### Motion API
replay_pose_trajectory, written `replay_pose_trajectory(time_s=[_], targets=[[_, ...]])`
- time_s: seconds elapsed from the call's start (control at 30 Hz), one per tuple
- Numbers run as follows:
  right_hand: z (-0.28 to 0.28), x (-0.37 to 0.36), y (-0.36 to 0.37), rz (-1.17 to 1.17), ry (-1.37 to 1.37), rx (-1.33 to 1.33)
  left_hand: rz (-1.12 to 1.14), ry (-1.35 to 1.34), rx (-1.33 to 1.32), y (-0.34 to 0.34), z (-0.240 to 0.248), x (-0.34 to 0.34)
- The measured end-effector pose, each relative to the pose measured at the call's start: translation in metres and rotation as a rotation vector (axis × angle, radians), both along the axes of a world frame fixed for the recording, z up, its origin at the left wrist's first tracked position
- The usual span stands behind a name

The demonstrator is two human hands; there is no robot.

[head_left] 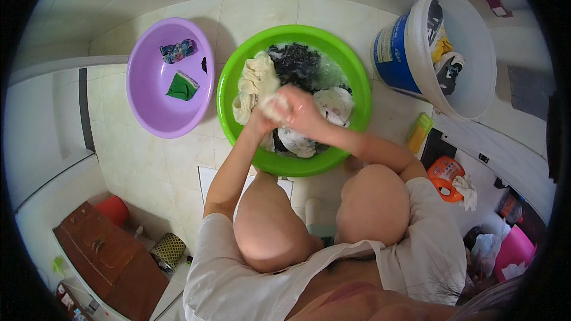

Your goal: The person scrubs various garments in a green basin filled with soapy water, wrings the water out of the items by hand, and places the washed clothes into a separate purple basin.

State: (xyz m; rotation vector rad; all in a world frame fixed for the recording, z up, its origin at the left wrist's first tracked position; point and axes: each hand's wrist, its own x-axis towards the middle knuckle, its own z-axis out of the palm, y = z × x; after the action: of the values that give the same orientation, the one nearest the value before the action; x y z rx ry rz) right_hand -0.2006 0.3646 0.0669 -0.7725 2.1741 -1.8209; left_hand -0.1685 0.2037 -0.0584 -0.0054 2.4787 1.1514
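A bright green basin (229, 65) with sudsy water and wet laundry stands in front of me. Over it, my left hand (265, 120) and my right hand (302, 110) meet, closed together on a cream cloth (257, 77). Part of this cloth drapes along the basin's left side; the bunched part between my fingers is mostly hidden. Dark wet fabric (294, 62) lies at the far side of the water. Whitish cloth (334, 104) sits right of my right hand, and another pale piece (297, 142) is below my wrists.
A purple basin (143, 101) at the left holds a patterned cloth (177, 51) and a green one (182, 86). At the right, a white-and-blue bucket (395, 53) contains shoes (450, 73). An orange detergent bottle (443, 172) and a yellow-green brush (420, 132) lie nearer me.
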Motion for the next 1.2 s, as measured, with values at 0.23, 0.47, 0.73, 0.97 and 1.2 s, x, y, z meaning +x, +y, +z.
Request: replay_pose_trajectory(time_s=[0.23,0.47,0.73,0.97,1.2], targets=[[-0.043,-0.009,0.002,0.172,0.440,0.548,0.620,-0.697,1.754,0.032,0.048,-0.006],[-0.132,-0.067,0.038,-0.324,0.101,1.058,1.138,-0.350,1.217,0.051,0.003,-0.028],[-0.197,-0.069,0.069,-0.208,0.559,1.299,0.866,-0.363,0.665,0.065,-0.031,-0.055],[-0.091,-0.031,0.022,-0.231,-0.051,0.331,1.155,-0.650,1.326,0.050,0.000,-0.055],[-0.072,-0.026,0.004,0.171,0.518,0.155,0.791,-0.530,1.612,0.046,-0.014,-0.042]])
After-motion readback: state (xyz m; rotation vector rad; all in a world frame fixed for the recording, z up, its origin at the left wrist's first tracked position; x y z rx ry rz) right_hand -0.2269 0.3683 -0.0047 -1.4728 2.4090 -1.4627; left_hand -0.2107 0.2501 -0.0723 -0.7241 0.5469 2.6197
